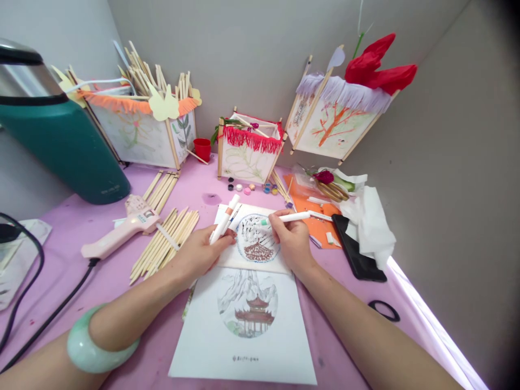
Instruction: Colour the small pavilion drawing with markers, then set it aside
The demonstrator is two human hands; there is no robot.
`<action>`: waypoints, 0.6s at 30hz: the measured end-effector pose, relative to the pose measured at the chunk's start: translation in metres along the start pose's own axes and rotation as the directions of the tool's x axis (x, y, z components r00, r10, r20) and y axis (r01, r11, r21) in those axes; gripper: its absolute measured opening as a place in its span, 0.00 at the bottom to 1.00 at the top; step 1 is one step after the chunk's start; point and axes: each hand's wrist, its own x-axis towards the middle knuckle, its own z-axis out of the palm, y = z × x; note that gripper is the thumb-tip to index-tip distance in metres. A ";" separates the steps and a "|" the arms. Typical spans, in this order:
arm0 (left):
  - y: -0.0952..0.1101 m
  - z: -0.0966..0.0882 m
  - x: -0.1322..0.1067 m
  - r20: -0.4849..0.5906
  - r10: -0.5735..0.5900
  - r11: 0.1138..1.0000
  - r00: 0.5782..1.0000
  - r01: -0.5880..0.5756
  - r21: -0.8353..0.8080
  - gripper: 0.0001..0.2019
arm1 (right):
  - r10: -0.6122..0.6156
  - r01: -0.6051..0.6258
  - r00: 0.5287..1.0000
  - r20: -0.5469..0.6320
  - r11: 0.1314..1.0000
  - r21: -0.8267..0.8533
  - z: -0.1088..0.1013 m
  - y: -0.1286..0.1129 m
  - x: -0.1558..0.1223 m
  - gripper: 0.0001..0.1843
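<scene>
Right hand: the right hand [293, 238], centre of frame, is closed on a marker [299, 216], with the fingertips pinching the barrel close behind the tip.
Marker: white barrel and green tip. The long axis lies almost level across the frame. The tip points to the left of the frame and the tail to the right, rising slightly. The tip sits over the upper edge of the round drawing.
Left hand: the left hand [203, 250], just left of centre, is curled shut around a pair of pens [225, 221]. Their long axes slant up and to the right, and one has an orange band. A green bangle [95, 344] is on the wrist.
Small sheet: the small sheet [244, 259], between the hands, bears a half-coloured pavilion drawing.
Large sheet: the large sheet [247, 346], lower centre, carries a printed pavilion picture and touches the small sheet.
Table: the table [101, 271] has a pink surface.
Left of frame: glue gun [122, 230]; wooden sticks [166, 238] just beside it.
Upper frame: paper lanterns [247, 149]; paint pots [252, 188] below them.
Right of frame: phone [357, 249], near the right hand.
</scene>
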 end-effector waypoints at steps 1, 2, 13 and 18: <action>0.000 0.000 0.000 -0.001 0.003 1.000 1.000 -0.003 -0.005 0.15 | -0.005 0.005 1.000 0.014 1.000 -0.001 0.000 0.000 0.000 0.11; 0.001 0.000 -0.001 -0.002 0.006 1.000 1.000 -0.006 -0.011 0.15 | -0.011 0.011 0.999 0.033 1.000 -0.004 -0.001 0.000 0.000 0.11; -0.004 0.001 0.000 -0.030 0.060 0.998 0.998 -0.060 0.003 0.15 | -0.026 0.023 0.999 0.038 0.997 0.080 -0.002 0.003 0.006 0.11; -0.005 0.000 0.003 -0.009 0.078 0.996 0.997 -0.079 -0.049 0.17 | -0.045 0.042 0.997 0.058 0.998 0.049 0.000 0.003 0.011 0.11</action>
